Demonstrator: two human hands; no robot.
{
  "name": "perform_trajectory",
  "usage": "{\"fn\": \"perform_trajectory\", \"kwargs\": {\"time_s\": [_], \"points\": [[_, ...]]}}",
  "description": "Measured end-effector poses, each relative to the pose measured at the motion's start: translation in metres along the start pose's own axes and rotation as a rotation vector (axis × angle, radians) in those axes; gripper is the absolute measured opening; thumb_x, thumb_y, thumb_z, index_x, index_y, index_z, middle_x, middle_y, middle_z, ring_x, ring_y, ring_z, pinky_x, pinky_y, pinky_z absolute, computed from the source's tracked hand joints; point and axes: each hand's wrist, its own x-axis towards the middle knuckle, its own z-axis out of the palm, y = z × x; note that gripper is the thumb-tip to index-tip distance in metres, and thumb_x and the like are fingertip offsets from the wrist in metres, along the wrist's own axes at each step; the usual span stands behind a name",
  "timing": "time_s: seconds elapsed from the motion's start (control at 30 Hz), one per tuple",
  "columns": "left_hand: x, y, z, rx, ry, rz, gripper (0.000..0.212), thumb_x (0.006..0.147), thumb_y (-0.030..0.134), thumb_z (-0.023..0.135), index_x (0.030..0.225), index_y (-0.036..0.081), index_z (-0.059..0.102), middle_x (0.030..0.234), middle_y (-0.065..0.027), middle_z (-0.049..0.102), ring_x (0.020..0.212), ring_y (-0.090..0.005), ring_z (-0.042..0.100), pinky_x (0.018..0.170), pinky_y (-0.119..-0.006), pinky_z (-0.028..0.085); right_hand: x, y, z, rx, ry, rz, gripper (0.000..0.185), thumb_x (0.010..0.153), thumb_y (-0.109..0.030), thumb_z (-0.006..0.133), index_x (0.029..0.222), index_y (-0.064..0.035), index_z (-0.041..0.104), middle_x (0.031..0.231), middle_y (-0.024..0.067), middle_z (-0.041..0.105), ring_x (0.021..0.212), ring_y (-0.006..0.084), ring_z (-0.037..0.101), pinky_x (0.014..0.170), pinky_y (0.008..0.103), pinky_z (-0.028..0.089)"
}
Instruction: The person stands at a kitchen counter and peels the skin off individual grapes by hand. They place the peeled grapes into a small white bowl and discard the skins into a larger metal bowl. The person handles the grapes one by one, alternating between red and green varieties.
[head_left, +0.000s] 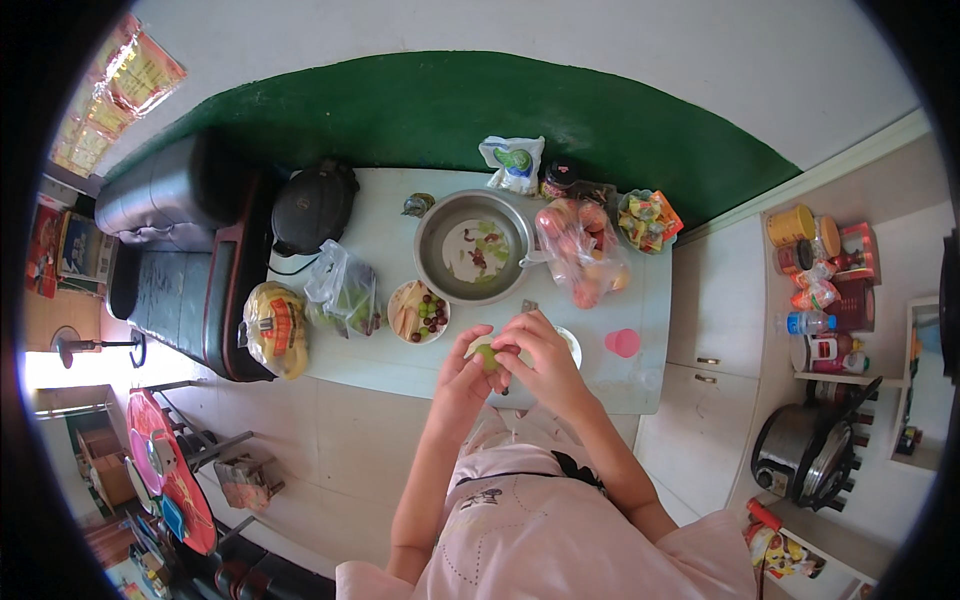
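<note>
Between the fingertips of my left hand (466, 366) and my right hand (541, 360) is a green grape (487, 357), held over the near edge of the table. Partly hidden behind my right hand lies a white plate (574, 346). Beyond my hands, a steel basin (424, 259) holds green and dark red peelings (487, 251). Left of my hands, a round plate (401, 337) carries pale sliced fruit (408, 309) along with green and dark red grapes (430, 315). A small object (529, 306) lies just beyond my right fingers.
A bag of red fruit (581, 240), a pink cup (622, 343) and a dish of wrapped sweets (646, 219) stand right. Left are a bag of grapes (341, 296), a bagged yellow bundle (276, 330) and a black appliance (313, 206). A green wall (420, 105) borders the pale table (352, 360).
</note>
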Motion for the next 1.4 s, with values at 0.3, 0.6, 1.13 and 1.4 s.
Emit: {"fn": "perform_trajectory", "kwargs": {"time_s": [0.3, 0.6, 1.13, 1.4], "points": [[-0.017, -0.017, 0.015, 0.301, 0.053, 0.09, 0.029, 0.082, 0.006, 0.041, 0.11, 0.003, 0.034, 0.089, -0.008, 0.052, 0.067, -0.0104, 0.046, 0.061, -0.022, 0.038, -0.031, -0.015, -0.005, -0.315, 0.118, -0.089, 0.016, 0.06, 0.002, 0.059, 0.073, -0.0005, 0.05, 0.081, 0.0082, 0.049, 0.08, 0.0242, 0.048, 0.067, 0.0318, 0.042], [-0.027, -0.03, 0.016, 0.658, 0.043, 0.237, 0.023, 0.08, 0.004, 0.043, 0.103, -0.001, 0.043, 0.083, -0.0046, 0.05, 0.067, -0.0097, 0.044, 0.06, -0.02, 0.038, -0.042, -0.013, -0.001, -0.404, 0.187, -0.184, 0.017, 0.056, 0.004, 0.059, 0.068, -0.0012, 0.047, 0.078, 0.0079, 0.048, 0.076, 0.0249, 0.048, 0.061, 0.0328, 0.041], [-0.037, -0.029, 0.034, 0.738, 0.097, 0.286, 0.023, 0.077, 0.0, 0.051, 0.099, -0.004, 0.046, 0.079, -0.0057, 0.054, 0.067, -0.0077, 0.051, 0.06, -0.019, 0.043, -0.064, -0.026, -0.004, -0.27, 0.258, -0.157, 0.017, 0.058, 0.008, 0.054, 0.069, 0.001, 0.043, 0.076, 0.0108, 0.045, 0.075, 0.0271, 0.045, 0.062, 0.0331, 0.039], [-0.039, -0.019, 0.027, 0.641, -0.009, 0.128, 0.022, 0.079, 0.006, 0.049, 0.1, -0.004, 0.048, 0.071, -0.0016, 0.052, 0.059, -0.0054, 0.045, 0.052, -0.018, 0.037, -0.061, -0.035, -0.02, -0.259, 0.058, -0.197, 0.016, 0.059, 0.008, 0.054, 0.07, 0.0009, 0.044, 0.077, 0.0103, 0.045, 0.073, 0.0264, 0.045, 0.061, 0.0337, 0.04]]}}
